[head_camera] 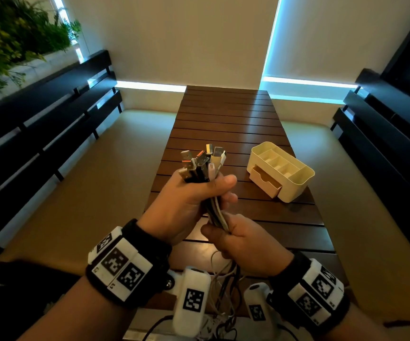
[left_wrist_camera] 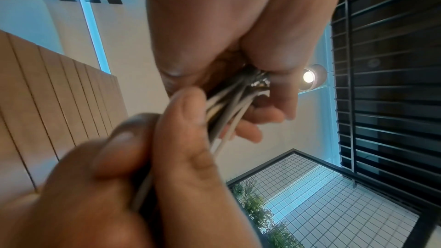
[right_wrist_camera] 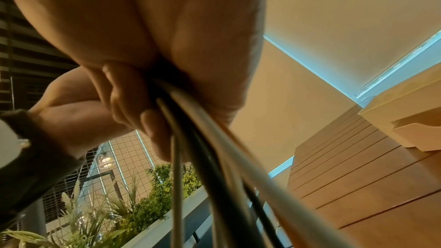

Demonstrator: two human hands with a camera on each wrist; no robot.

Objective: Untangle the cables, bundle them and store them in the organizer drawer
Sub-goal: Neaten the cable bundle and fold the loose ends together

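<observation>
Fingers (head_camera: 228,180) grip cables (head_camera: 200,166) above slatted wooden table (head_camera: 228,114).

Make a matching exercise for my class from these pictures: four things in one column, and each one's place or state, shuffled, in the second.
Things:
1. left hand
2. right hand
3. organizer drawer
4. cable plugs

Places or states:
A. pulled partly out of the cream organizer
B. fanned out above a fist
C. grips the bundle just under the plugs
D. pinches the cords lower down, nearer the person

Pairs: 1-C, 2-D, 3-A, 4-B
</observation>
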